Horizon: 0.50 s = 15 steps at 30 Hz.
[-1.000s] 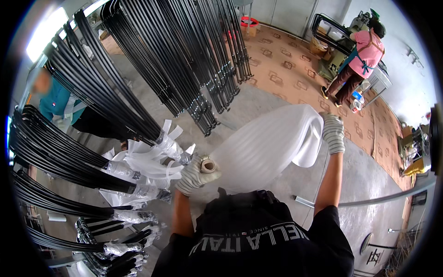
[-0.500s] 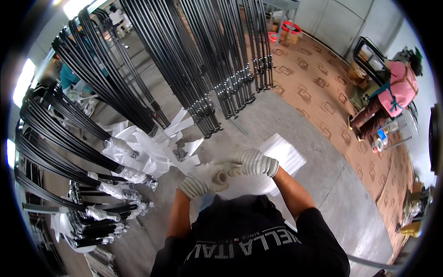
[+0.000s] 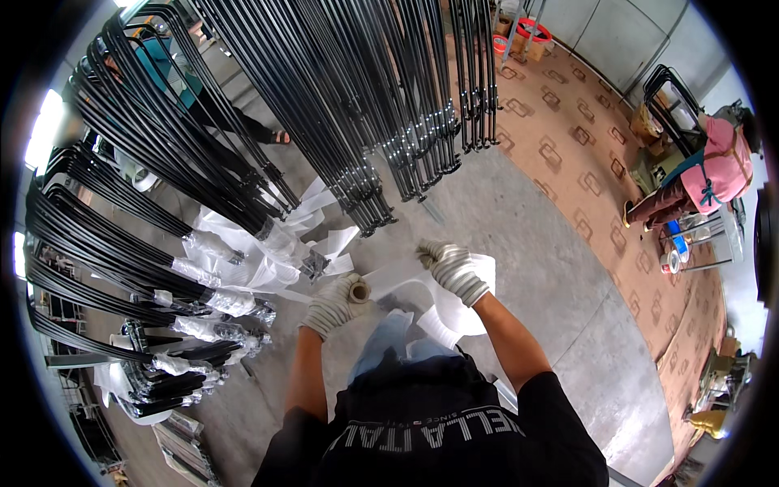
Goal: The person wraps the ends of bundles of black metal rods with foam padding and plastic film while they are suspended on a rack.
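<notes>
Gripping a brown tube (image 3: 359, 292) in the left hand (image 3: 333, 307); right hand (image 3: 453, 273) curled at the white sheet (image 3: 458, 315) (grip unclear), which hangs above grey floor (image 3: 560, 325), near hanging black rods (image 3: 300, 105).

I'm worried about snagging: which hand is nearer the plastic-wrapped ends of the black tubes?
Left. The left hand, gripping a roll, is close by, to the right of the plastic-wrapped tube ends; the right hand is farther right, at the white sheet.
</notes>
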### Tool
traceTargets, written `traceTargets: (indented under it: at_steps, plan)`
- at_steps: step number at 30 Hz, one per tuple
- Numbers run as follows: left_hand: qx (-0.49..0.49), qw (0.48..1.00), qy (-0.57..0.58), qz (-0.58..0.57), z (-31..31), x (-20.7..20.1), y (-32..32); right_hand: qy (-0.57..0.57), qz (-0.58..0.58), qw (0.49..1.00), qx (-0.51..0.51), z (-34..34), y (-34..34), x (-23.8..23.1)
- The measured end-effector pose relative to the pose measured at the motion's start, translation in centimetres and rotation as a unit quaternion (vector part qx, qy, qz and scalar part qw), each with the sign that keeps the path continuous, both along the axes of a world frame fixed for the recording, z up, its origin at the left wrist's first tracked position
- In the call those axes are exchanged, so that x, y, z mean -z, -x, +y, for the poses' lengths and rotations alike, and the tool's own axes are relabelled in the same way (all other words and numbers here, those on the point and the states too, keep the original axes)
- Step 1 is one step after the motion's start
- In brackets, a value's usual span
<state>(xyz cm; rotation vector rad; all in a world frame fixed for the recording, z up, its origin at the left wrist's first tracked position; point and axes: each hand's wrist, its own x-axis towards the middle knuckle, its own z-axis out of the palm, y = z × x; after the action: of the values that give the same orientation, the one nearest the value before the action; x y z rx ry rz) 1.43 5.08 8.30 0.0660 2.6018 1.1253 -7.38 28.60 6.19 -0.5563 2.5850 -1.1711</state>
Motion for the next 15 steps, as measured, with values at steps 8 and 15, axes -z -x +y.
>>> traceTargets:
  at_steps: [8, 15]
  plan:
    - [0.05, 0.998, 0.018, -0.016, -2.8, 3.2, 4.5, 0.042, -0.052, 0.992, 0.111, -0.5, 5.3, 1.9]
    - [0.014, 0.999, 0.013, -0.044, -5.7, 6.3, 6.7, -0.273, -0.032, 0.954, -0.12, -2.3, 10.2, 4.6]
